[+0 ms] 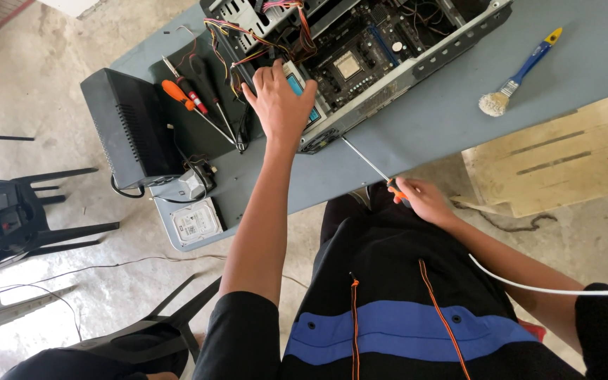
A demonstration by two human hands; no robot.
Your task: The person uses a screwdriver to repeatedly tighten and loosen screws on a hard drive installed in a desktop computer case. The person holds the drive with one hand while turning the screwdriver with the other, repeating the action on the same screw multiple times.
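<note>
At the left end of the grey table point(416, 134), a black box-shaped unit point(129, 127) stands on edge, with a bare hard drive point(195, 222) lying flat near the table's corner and two spare screwdrivers point(191, 95) resting just beside the unit. Further right, the left hand point(279, 105) lies spread and flat, fingers open and gripping nothing, pressed on the near corner of the open computer case point(381, 63), close to its coloured wire bundle point(248, 39). The right hand point(423, 200) is closed around the orange handle of a long screwdriver point(371, 163), whose shaft points up toward the case's lower edge, near the left hand. Judging by this, the case is being steadied for work on a screw; the tip next needs seating squarely on the screw head. A paintbrush point(518, 77) lies well apart at the right.
</note>
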